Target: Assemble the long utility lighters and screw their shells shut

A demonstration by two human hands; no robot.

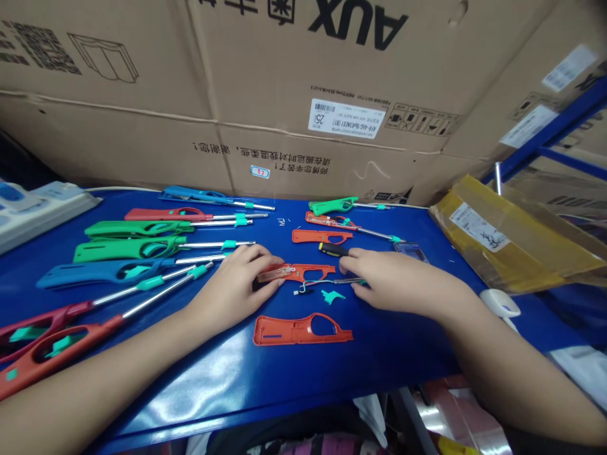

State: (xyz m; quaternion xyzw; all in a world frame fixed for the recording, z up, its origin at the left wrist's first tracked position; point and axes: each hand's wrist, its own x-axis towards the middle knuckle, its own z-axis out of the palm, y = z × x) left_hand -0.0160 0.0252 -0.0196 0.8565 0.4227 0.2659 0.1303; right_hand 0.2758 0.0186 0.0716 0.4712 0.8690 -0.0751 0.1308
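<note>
The orange plastic lighter shell (303,272) is pinched by the left hand (234,281) fingers. The right hand (393,278) fingers grip its thin metal tube (342,281).

row of lighters (137,249) on the tabletop (227,373) left; open lighter body (296,272) mid, empty shell (301,330) before it; cardboard boxes (284,95) behind

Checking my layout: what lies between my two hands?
In the head view, an open orange lighter shell lies between left hand and right hand, with a small teal piece beside it.
</note>
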